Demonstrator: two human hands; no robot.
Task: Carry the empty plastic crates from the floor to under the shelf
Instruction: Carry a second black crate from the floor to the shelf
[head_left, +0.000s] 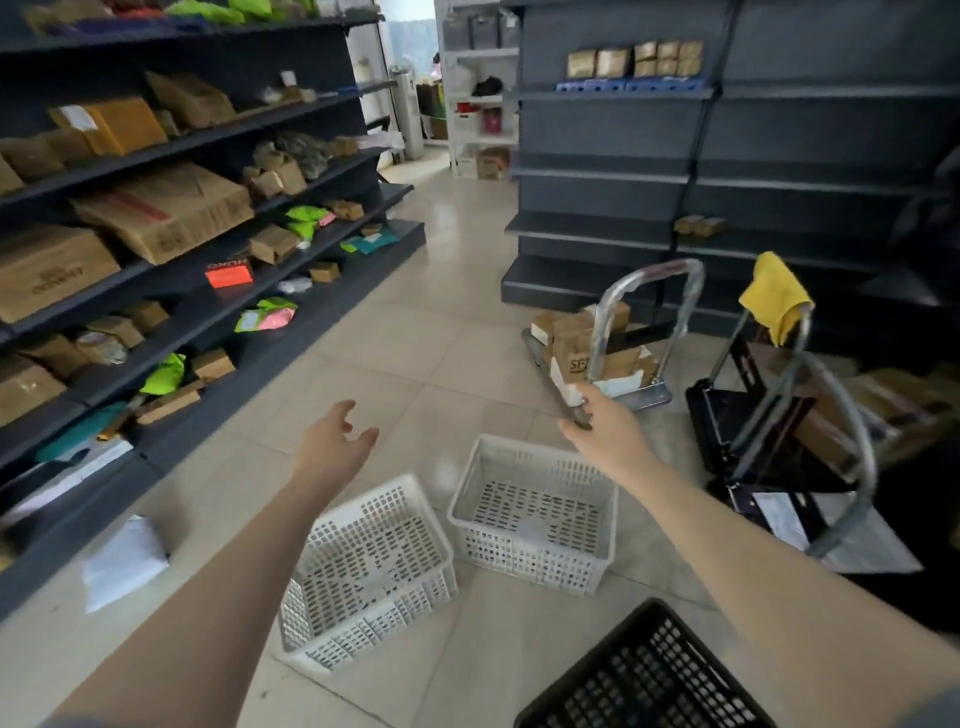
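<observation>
Two empty white perforated plastic crates stand on the tiled floor: the left white crate (366, 571) and the right white crate (535, 512), side by side. A black plastic crate (647, 675) lies at the bottom right edge of the view. My left hand (335, 441) is stretched forward above the left crate, fingers apart, holding nothing. My right hand (605, 426) reaches past the far rim of the right crate with a small dark object pinched between thumb and fingers; what that object is I cannot tell.
A dark shelf unit (171, 234) full of cardboard boxes and parcels runs along the left. Another dark shelf unit (675, 171) stands ahead. A metal trolley (618, 343) with boxes and a black folding cart (763, 415) with a yellow cloth stand at the right. A white parcel (122, 564) lies on the floor.
</observation>
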